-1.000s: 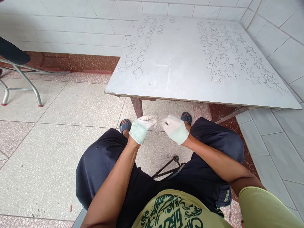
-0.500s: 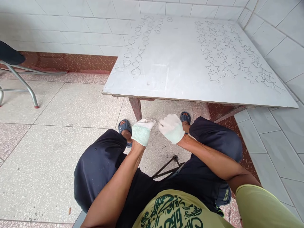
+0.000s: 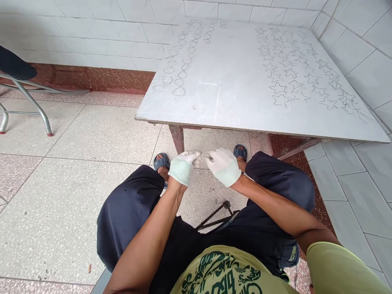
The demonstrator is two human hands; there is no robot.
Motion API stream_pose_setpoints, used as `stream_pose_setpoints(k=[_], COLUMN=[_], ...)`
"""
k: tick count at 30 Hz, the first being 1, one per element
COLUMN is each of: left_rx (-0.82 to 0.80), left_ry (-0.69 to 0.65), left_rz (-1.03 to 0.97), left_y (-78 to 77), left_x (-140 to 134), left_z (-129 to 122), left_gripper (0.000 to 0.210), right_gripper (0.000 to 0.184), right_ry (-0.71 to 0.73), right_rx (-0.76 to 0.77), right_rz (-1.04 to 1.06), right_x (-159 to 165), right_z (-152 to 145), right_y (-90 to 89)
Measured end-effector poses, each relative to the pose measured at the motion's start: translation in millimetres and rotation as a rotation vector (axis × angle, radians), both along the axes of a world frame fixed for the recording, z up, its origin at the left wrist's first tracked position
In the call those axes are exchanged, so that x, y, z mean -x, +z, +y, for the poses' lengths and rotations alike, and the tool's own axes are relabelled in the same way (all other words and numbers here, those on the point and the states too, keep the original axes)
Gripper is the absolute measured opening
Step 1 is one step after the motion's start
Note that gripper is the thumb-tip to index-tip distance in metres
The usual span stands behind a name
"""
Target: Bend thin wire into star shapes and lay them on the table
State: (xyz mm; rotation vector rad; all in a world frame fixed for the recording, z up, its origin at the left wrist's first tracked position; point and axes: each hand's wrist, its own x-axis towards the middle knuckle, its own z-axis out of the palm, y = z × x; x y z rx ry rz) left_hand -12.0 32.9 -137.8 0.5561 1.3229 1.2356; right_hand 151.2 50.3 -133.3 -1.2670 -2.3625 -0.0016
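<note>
My left hand (image 3: 183, 166), in a white glove with a pale green cuff, is closed with thumb and fingers pinched together. Between the two hands a thin piece of wire (image 3: 202, 154) shows faintly; its shape is hard to make out. Just to the right, my right hand (image 3: 224, 164), gloved the same way, has its fingers curled and closed at the wire's other side. Both hands hover between my knees, in front of and below the table's near edge. Most of the wire is hidden by the gloves.
On the white tabletop (image 3: 232, 110) lie several star-shaped wires (image 3: 280, 100) at right and several looped, figure-eight wires (image 3: 179, 87) at left. A dark metal frame (image 3: 226, 205) stands between my legs. A chair (image 3: 45, 122) is at far left; tiled walls border the table.
My hands have drawn slightly apart, the right one moving a little to the right. The view has shifted slightly. The wires on the table lie as before.
</note>
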Motion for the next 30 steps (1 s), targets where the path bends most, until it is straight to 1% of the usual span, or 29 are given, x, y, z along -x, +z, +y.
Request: stream_pose_setpoints(k=[4, 8, 12, 18, 24, 27, 30], left_rx=[0.007, -0.044, -0.066, -0.052, -0.065, -0.081, -0.07], left_ry=[0.005, 0.032, 0.044, 0.007, -0.029, -0.059, -0.104], left_rz=[0.091, 0.182, 0.198, 0.157, 0.151, 0.178, 0.249], left_y=[-1.7, -3.8, -5.4, -3.7, 0.0, 1.1, 0.1], left_x=[9, 7, 4, 1, -5, -5, -2], left_z=[3, -1, -3, -3, -6, -8, -8], left_gripper=[0.044, 0.042, 0.042, 0.038, 0.032, 0.028, 0.025], right_gripper=[0.028, 0.028, 0.031, 0.031, 0.035, 0.037, 0.037], right_ry=[0.095, 0.109, 0.106, 0.108, 0.103, 0.109, 0.142], right_rx=[-0.035, 0.008, 0.073, 0.068, 0.066, 0.051, 0.062], right_rz=[0.012, 0.048, 0.037, 0.08, 0.092, 0.091, 0.085], right_x=[-10, -10, -7, -7, -8, -9, -12], right_z=[-2, -1, 1, -2, -3, -3, -4], right_y=[-7.4, -12.2, -6.7, 3.7, 11.8, 13.2, 12.1])
